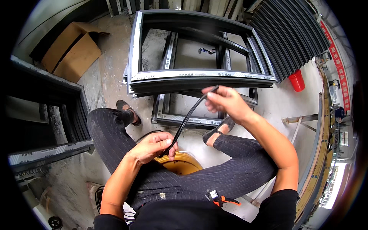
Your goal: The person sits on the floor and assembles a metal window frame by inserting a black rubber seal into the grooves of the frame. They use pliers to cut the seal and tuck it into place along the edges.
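Observation:
A thin black rubber sealing strip [187, 117] runs taut and slanted between my hands. Low on the strip, above my lap, my left hand [153, 147] closes its thumb and fingers around it. The upper end is pinched by my right hand [230, 103], just in front of the near edge of a stacked grey window frame [191, 74]. More of the strip loops behind my left hand. Between my knees stands a yellow bucket [197, 165], partly hidden by my legs. Pliers with orange and black handles [226, 200] lie against my right thigh near the waist.
More dark frames [69, 147] stack up at the left, near an opened cardboard box [74, 51]. Dark profiles [287, 34] lean at the far right beside a red bucket [296, 80]. A long rack [320, 153] lines the right side. Black cord [99, 197] coils at lower left.

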`<action>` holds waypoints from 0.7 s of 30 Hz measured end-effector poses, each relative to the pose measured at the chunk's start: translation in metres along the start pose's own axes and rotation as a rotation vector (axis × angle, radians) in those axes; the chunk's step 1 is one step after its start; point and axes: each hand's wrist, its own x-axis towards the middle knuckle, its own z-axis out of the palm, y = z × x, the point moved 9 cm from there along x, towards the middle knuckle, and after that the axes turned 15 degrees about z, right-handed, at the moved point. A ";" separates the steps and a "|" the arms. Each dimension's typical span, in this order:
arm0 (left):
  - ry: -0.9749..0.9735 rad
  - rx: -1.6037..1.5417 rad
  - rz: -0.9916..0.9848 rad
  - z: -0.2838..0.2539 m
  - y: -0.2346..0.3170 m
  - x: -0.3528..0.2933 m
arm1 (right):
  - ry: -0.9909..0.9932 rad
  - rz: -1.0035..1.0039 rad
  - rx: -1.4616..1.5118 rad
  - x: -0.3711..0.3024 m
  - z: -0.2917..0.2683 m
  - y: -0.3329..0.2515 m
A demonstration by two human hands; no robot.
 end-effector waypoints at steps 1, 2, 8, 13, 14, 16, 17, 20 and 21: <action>0.038 0.032 0.020 0.002 0.005 -0.003 | 0.033 0.024 -0.167 -0.007 0.001 0.015; 0.076 0.064 0.042 0.000 0.010 -0.006 | 0.120 -0.010 -0.377 -0.024 0.006 0.026; 0.195 0.134 0.080 -0.024 0.009 -0.023 | -0.373 0.307 -1.231 -0.149 0.091 0.159; 0.224 0.142 0.127 -0.033 0.000 -0.016 | -0.266 0.083 -1.337 -0.175 0.125 0.172; 0.229 0.155 0.122 -0.034 -0.003 -0.015 | -0.294 0.052 -1.331 -0.177 0.130 0.173; 0.227 0.148 0.115 -0.037 -0.007 -0.011 | -0.340 0.031 -1.308 -0.180 0.128 0.186; 0.226 0.145 0.112 -0.038 -0.008 -0.010 | -0.363 0.020 -1.296 -0.180 0.127 0.190; 0.281 0.084 0.113 -0.045 -0.008 -0.011 | -0.418 0.048 -1.257 -0.180 0.125 0.188; 0.297 0.055 0.110 -0.049 -0.010 -0.012 | -0.430 0.052 -1.256 -0.180 0.123 0.188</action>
